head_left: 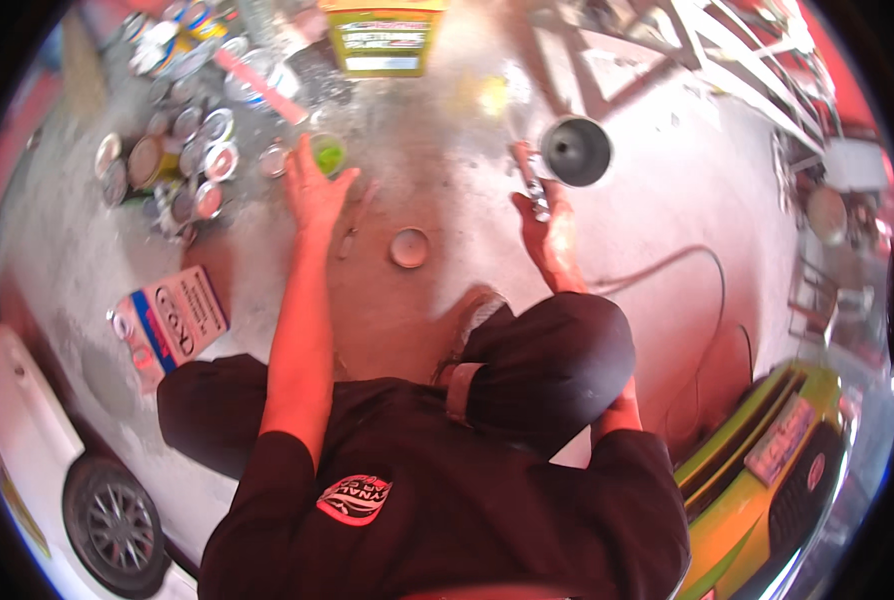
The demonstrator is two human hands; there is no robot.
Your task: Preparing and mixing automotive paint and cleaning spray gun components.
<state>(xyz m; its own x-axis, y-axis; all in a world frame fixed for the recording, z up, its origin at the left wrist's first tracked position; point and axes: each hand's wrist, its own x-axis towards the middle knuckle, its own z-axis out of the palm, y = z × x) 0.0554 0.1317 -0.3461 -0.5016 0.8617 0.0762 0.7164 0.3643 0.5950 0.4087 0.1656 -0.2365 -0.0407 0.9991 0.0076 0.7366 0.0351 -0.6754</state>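
Observation:
My left hand [314,190] reaches beside a small cup of bright green liquid [330,155], fingers spread and thumb apart; whether it touches the cup is unclear. My right hand [549,220] is wrapped round a silver spray gun [535,187], with its grey metal cup [582,150] open at the top and a small hole visible at the bottom. Between my hands, a small round lid or dish [409,248] lies on the concrete floor. A thin stick-like tool [352,230] lies near my left hand, and a small clear container [274,160] stands just left of it.
Grouped cans [147,160] sit at upper left, near a printed box [177,320]. A yellow-green container [382,40] stands ahead, metal frames [727,70] upper right. A hose [717,290] lies right. A white car [27,400] and yellow-green car front [767,470] flank me.

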